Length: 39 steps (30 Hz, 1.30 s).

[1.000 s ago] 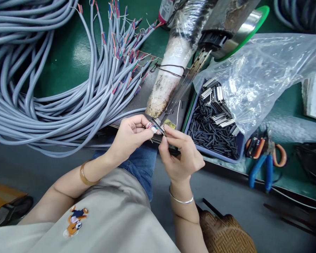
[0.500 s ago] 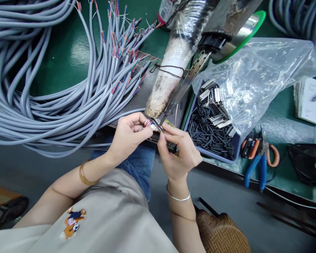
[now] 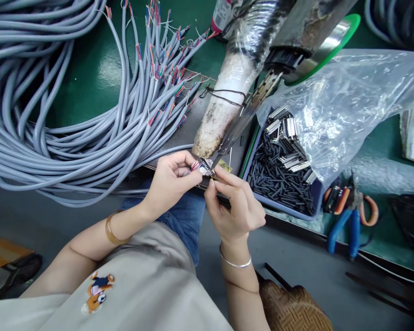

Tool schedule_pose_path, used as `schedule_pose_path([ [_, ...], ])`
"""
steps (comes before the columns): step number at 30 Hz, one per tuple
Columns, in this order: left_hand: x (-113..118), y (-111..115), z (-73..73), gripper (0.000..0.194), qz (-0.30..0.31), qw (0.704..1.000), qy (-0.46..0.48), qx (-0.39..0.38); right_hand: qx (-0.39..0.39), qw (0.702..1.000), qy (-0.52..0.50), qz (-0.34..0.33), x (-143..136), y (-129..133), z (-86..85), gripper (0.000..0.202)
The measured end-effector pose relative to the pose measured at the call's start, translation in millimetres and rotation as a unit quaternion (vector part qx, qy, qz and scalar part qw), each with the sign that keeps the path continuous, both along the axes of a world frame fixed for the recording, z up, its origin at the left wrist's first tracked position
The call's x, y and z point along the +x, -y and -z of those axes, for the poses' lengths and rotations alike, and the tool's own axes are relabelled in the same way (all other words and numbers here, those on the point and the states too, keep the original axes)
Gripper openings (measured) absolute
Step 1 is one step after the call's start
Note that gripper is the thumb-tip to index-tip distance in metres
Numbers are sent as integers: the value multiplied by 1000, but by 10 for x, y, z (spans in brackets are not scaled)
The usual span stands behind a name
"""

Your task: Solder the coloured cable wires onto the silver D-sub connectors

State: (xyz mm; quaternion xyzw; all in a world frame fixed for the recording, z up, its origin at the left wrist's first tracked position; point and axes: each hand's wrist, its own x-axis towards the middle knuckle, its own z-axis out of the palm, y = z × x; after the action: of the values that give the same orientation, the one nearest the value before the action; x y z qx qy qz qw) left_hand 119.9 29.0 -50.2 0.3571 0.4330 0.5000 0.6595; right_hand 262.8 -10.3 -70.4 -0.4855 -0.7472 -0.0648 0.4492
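My left hand (image 3: 174, 179) is closed, pinching thin coloured wires (image 3: 195, 166) at the end of a grey cable. Just beyond its fingertips lies a small metal multi-pin connector (image 3: 205, 163). My right hand (image 3: 235, 197) is closed in a pinch at the connector's right end; whatever is between thumb and forefinger is too small to make out. A soldering iron (image 3: 246, 108), fixed point-down, has its tip at the connector between my hands. Beside it, a white wrapped tube (image 3: 221, 96) ends just above the connector.
A large bundle of grey cables (image 3: 89, 142) with stripped ends covers the left. At right, a blue tray (image 3: 296, 215) holds black sleeves and metal connectors, partly under a plastic bag (image 3: 352, 87). Blue-handled cutters (image 3: 347, 225) lie beyond it. A green-rimmed spool (image 3: 334, 50) stands behind.
The whole view has shifted slightly, with bench items appearing further right. My right fingertips have moved a little down from the connector. My left hand keeps its pinch.
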Motion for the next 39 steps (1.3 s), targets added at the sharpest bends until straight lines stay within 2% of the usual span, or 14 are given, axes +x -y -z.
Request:
schedule_pose_path([
  [4,-21,39,29,20,12,1000,-24,0,4,1000,13,-3,19,49,43,17],
  [8,-36,125,47,17,51,997,-56,10,-34,995,-92,14,87,126,29,17],
  [10,-49,182,57,13,78,991,-94,52,-84,984,-155,40,139,162,-22,14],
  [12,-71,238,71,9,96,977,-144,123,-166,969,-177,35,184,183,-106,11],
  [14,-100,285,89,8,107,958,-179,195,-248,952,-180,-12,212,187,-202,10],
  [16,-130,315,108,5,112,949,-191,225,-283,939,-188,-57,218,184,-283,13],
  [19,-174,315,126,9,126,968,-139,164,-275,934,-212,-82,205,194,-338,13],
  [22,-225,262,127,18,149,987,-14,60,-239,941,-220,-97,188,226,-309,13],
  [25,-284,189,127,24,196,977,84,-14,-182,953,-212,-113,174,257,-237,13],
  [27,-311,162,137,26,221,969,109,-28,-150,966,-188,-98,161,275,-196,14],
  [30,-311,179,164,23,205,975,87,-2,-136,980,-145,-27,133,311,-177,13],
  [34,-265,261,192,10,135,984,19,112,-215,966,-137,44,90,364,-217,8],
  [37,-249,294,180,2,110,975,-40,189,-255,952,-164,43,62,349,-243,11],
  [39,-250,290,149,4,119,972,-66,192,-285,931,-230,1,53,312,-234,14],
])
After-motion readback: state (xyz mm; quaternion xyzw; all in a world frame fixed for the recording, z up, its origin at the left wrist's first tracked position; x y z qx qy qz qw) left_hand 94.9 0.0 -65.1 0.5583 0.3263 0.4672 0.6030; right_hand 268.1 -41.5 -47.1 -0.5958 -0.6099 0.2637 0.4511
